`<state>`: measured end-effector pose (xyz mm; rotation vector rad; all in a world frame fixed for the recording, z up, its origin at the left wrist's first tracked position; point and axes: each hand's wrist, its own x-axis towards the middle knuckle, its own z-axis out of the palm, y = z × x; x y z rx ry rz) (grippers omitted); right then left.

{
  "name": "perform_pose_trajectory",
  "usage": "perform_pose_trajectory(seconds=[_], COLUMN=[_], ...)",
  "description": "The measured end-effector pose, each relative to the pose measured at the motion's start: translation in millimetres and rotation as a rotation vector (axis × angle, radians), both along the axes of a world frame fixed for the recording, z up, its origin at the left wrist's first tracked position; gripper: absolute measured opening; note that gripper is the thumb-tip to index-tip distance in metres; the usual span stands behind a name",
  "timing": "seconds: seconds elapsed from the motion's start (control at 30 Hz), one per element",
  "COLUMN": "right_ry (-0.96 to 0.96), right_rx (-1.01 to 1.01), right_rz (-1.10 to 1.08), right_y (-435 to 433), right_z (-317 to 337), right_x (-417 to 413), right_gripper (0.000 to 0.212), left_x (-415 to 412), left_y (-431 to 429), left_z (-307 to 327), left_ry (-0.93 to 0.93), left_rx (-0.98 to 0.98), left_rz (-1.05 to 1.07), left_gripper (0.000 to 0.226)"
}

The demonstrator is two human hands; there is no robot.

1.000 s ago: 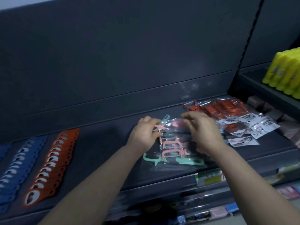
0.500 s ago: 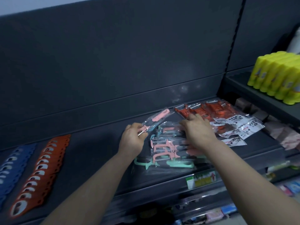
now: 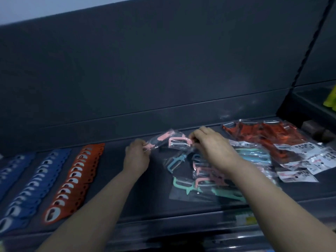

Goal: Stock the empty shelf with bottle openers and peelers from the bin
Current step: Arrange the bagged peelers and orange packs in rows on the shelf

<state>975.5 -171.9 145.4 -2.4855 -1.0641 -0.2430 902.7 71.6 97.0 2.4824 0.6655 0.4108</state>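
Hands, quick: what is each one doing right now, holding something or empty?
Left hand: pinching the end of a bagged pink peeler.
Right hand: fingers curled, pinching the bag of a second pink peeler.

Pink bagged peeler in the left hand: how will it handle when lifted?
The pink bagged peeler is probably light: the left hand holds it by a fingertip pinch. Its glossy clear bag looks slippery and crinkly; the plastic tool inside likely stays stiff.
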Motion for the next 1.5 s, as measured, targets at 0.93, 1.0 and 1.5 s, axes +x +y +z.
perform_pose_trajectory(seconds=[0.93,1.0,1.5], right_ry=[0.012,0.053,-0.036], right_rx=[-0.277,-0.261,-0.258], right_rz=[-0.151,-0.182,-0.451], right_y=[197.6,192.8,24.4], right_z=[-54.3,-54.0,-20.7], right_x=[3.6,2.3,-42.1], right_gripper=[0.027,0.03,0.023], left_x=[11.9,12.2,19.1], left_y=[115.5,111.7,-24.0], left_z=[-1.1,-0.9,24.2], left_ry=[-0.07,-0.063,-0.025], left_rx=[-0.138,-0.129,0.276], left_rz=[-0.169,-0.193,-0.769], left_gripper=[0.041,0.038,0.021])
